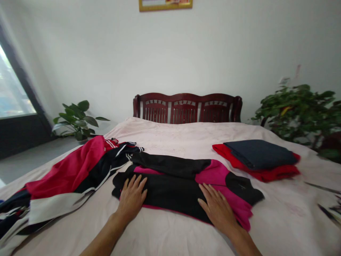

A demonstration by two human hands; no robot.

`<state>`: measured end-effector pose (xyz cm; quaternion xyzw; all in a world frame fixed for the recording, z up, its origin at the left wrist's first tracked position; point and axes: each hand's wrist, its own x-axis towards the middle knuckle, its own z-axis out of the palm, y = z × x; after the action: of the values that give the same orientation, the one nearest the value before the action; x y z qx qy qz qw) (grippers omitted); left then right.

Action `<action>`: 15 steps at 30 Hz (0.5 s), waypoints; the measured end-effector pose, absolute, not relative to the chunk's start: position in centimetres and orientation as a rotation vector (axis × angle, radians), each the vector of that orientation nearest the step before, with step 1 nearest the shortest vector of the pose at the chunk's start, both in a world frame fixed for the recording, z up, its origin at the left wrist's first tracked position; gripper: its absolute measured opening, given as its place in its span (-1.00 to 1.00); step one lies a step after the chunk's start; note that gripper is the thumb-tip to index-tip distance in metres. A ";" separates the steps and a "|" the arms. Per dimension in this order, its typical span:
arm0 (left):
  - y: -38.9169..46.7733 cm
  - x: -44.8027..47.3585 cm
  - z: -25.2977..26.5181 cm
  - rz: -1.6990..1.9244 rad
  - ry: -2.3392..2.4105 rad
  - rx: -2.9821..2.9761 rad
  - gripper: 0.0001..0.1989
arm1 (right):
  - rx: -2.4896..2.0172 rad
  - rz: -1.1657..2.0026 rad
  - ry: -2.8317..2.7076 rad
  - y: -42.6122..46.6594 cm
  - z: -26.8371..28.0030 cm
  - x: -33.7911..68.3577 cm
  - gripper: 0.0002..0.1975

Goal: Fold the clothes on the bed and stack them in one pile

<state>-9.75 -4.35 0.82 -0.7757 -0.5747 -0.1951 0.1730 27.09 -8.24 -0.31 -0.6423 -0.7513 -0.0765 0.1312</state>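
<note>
A black and magenta long-sleeved top (170, 185) lies partly folded across the bed, one black sleeve laid lengthwise along its far side. My left hand (132, 195) rests flat on its left end, fingers spread. On the magenta and black part at the right lies my right hand (217, 208), also flat with the fingers stretched out. The top's collar end points to the right. Neither hand grips the cloth.
Left of the top lies a loose red, navy and white garment (66, 170). Folded dark blue cloth (261, 153) sits on folded red cloth (277, 174) at the right. Behind the pale bedsheet (183, 138) stand a wooden seat back (183, 108) and leafy plants (77, 117).
</note>
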 end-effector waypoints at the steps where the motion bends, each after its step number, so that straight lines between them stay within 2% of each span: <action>1: -4.3 -9.8 0.8 -0.541 -1.627 -2.199 -0.55 | -1.881 -0.201 -2.183 -8.2 -0.2 27.2 -0.40; 9: -4.1 -10.2 0.5 -0.479 -1.583 -2.216 -0.54 | -2.201 -0.034 -2.109 -8.3 0.6 30.2 -0.32; 15: -4.3 -10.0 1.0 -0.486 -1.575 -2.239 -0.54 | -2.220 -0.112 -2.062 -8.5 0.6 32.0 -0.32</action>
<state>-10.04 -4.31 0.98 -0.7922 -0.5572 -0.1721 0.1798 32.02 -8.46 0.58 -0.7311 -0.6790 -0.0369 0.0548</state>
